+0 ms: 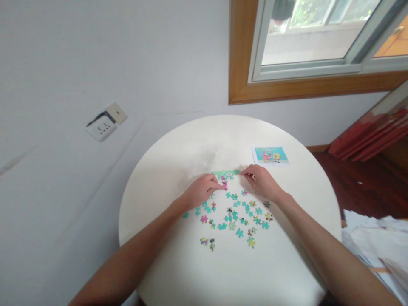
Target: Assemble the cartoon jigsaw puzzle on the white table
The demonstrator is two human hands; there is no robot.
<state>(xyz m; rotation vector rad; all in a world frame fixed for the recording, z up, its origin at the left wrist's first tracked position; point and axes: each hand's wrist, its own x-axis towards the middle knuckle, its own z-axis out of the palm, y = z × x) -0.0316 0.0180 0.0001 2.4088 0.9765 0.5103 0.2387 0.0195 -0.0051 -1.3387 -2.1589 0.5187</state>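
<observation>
A partly joined jigsaw puzzle (228, 175), a teal and green strip, lies at the middle of the round white table. My left hand (201, 190) comes in from the left, fingers closed, its fingertips at a pink puzzle piece (225, 185) just below the strip. At the strip's right end, my right hand (263, 182) pinches the edge with thumb and index finger; the exact grip is small to see. Many loose teal puzzle pieces (235, 215) are scattered nearer to me, among them a separate pink piece (204, 219) and a yellow one (251, 242).
A printed reference picture (271, 155) with a pink and a yellow cartoon figure lies at the table's back right. The round table (153, 178) stands by a white wall with a socket (101, 127) and a window. White papers (369, 233) are piled at right, beyond the table's edge.
</observation>
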